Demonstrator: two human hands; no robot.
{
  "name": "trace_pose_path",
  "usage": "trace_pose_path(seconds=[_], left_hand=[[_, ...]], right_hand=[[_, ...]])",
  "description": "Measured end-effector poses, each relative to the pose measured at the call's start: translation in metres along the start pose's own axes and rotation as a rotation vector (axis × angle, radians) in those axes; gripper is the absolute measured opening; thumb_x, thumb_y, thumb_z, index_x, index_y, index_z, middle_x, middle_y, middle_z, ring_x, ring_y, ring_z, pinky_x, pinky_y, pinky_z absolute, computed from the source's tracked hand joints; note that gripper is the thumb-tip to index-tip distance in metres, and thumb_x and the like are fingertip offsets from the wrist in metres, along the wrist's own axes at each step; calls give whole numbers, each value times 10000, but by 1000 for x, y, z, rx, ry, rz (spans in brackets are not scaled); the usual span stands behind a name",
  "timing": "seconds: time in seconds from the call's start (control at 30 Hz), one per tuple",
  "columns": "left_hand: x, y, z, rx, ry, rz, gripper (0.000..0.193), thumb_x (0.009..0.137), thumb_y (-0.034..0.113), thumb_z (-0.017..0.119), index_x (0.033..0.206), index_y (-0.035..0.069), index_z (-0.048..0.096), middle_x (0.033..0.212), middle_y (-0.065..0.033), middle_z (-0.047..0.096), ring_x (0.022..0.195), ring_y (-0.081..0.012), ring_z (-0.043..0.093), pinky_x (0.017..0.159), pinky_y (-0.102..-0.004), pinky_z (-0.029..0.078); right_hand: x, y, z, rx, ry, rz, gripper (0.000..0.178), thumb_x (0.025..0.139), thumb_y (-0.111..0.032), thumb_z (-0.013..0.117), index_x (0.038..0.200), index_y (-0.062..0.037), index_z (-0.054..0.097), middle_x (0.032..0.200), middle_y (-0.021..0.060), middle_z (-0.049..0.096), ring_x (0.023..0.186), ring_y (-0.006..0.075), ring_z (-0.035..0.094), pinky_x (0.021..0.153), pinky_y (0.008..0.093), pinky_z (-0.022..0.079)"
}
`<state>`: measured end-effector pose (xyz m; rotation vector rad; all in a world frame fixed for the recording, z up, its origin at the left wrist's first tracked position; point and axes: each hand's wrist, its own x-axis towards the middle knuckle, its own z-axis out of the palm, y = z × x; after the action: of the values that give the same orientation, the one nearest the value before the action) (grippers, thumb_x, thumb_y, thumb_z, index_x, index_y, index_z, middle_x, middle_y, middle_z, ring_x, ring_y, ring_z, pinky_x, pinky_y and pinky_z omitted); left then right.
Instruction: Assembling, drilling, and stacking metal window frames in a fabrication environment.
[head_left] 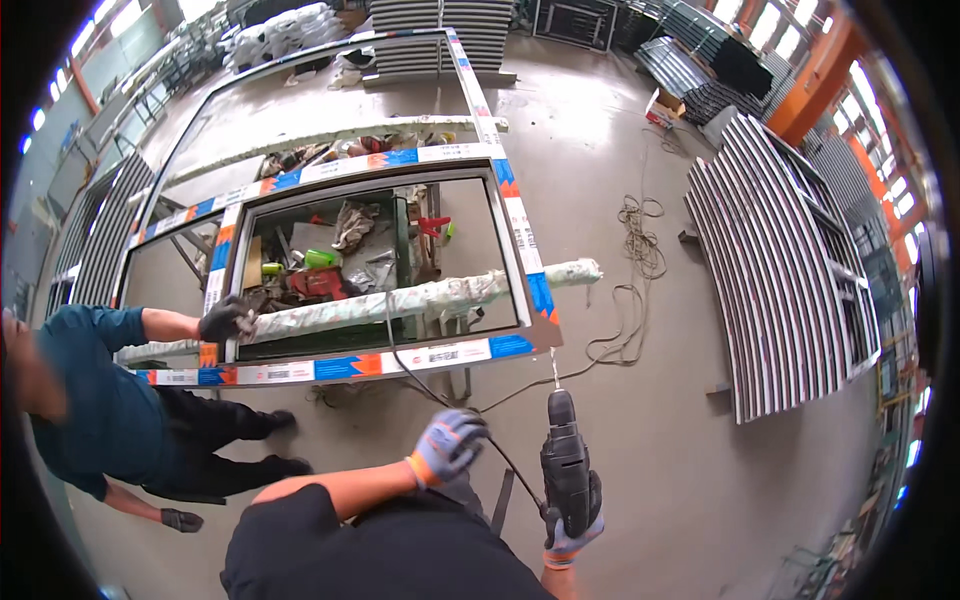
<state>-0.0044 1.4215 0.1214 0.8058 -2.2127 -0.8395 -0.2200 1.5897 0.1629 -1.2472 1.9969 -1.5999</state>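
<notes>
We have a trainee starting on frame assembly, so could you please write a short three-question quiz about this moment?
1. True or false: the right hand grips a black power drill with its bit pointing at the near corner of the window frame.
2. What is the left hand doing? A) gripping the frame B) raised in front of the body in a glove, by the drill's cable C) resting on the floor
3. Where does the co-worker's gloved hand rest?

Key: 1 true; 2 B; 3 on the frame's left side, at the end of the wrapped bar.
</notes>
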Motion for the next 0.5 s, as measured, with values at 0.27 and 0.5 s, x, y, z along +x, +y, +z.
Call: trace_pose_path(seconds=[0.27, 0.5], left_hand=[[183, 41, 107, -536, -374, 15, 453, 927, 311, 610, 1278, 39, 522, 1198, -187, 571, 1159, -368, 532, 1001, -436, 412], [310, 67, 190, -1150, -613, -292, 673, 919, 441, 667, 1405, 42, 427, 1341, -90, 552, 1240, -164, 477, 1069, -362, 372]], right_hand=[[138, 20, -25, 182, 78, 234, 788, 775, -388, 712, 1335, 117, 484, 1170, 187, 623, 1010, 245, 640, 852, 345, 509], [261, 98, -65, -69, 192, 29, 773, 806, -523, 685, 1248, 97, 553, 1044, 167, 649, 889, 256, 631, 756, 377, 505]])
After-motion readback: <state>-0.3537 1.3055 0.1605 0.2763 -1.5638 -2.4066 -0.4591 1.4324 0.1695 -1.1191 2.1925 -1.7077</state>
